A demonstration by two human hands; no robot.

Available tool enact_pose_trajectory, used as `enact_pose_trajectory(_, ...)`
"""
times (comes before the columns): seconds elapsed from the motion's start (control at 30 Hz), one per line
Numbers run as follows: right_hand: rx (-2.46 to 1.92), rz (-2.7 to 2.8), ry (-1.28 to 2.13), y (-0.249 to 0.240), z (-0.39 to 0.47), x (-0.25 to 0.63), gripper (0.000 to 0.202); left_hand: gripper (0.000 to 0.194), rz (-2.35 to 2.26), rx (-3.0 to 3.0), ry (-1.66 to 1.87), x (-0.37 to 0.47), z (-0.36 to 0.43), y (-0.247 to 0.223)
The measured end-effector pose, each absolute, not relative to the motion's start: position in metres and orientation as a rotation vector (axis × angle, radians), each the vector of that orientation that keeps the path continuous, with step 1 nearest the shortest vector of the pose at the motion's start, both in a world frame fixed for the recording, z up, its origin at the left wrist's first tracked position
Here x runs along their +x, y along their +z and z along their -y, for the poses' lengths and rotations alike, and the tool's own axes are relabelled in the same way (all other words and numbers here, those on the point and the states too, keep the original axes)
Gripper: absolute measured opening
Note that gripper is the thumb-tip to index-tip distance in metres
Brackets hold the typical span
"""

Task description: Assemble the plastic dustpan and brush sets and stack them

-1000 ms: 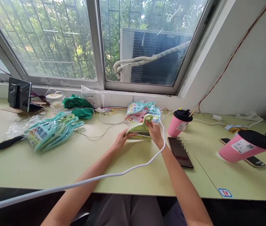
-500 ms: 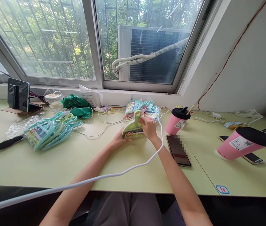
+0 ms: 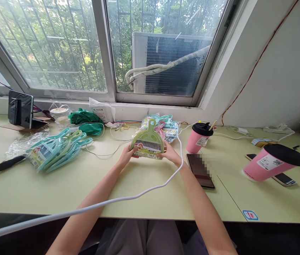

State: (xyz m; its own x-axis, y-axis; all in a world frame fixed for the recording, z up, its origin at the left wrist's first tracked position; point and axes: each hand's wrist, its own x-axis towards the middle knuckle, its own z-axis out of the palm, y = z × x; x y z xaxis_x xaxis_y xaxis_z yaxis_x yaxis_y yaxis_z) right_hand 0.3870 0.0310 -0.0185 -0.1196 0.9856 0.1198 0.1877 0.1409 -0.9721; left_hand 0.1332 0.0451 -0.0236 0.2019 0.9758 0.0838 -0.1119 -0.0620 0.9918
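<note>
tabletop (image 3: 144,173), two hands (image 3: 125,156), one held dustpan (image 3: 149,135)

Over the table (image 3: 150,207), the left hand (image 3: 125,156) and right hand (image 3: 172,153) are bare, without gloves, slim-fingered, with narrow wrists. Both forearms (image 3: 201,198) are bare as far as they show, slender and widening evenly. Below the table's near edge are trousers (image 3: 163,235), plain grey-brown and matte, softly creased, a darker line parting the legs. A smooth, round white cable (image 3: 139,197) crosses above the table, over both forearms; whether it is worn cannot be told.
</note>
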Motion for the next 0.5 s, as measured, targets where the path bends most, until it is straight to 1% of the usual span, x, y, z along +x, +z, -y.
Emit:
enact_pose_trajectory(0.13,-1.199,1.413,1.074,-0.012,-0.031,0.377,0.082,0.052,-0.955,1.262,1.150,0.128,-0.046,-0.021)
enact_pose_trajectory(0.23,-1.162,1.457,1.049,-0.015,-0.030,0.371,0.077,0.050,-1.016,1.295,1.120,0.125,-0.047,-0.028)
enact_pose_trajectory(0.33,-1.144,1.539,0.913,-0.027,-0.030,0.359,0.076,0.045,-0.992,1.334,1.197,0.122,-0.049,-0.036)
enact_pose_trajectory(0.4,-1.170,1.546,0.790,-0.037,-0.032,0.350,0.080,0.051,-0.913,1.350,1.247,0.120,-0.050,-0.038)
enact_pose_trajectory(0.5,-1.181,1.545,0.702,-0.048,-0.033,0.340,0.083,0.063,-0.884,1.391,1.307,0.119,-0.048,-0.036)
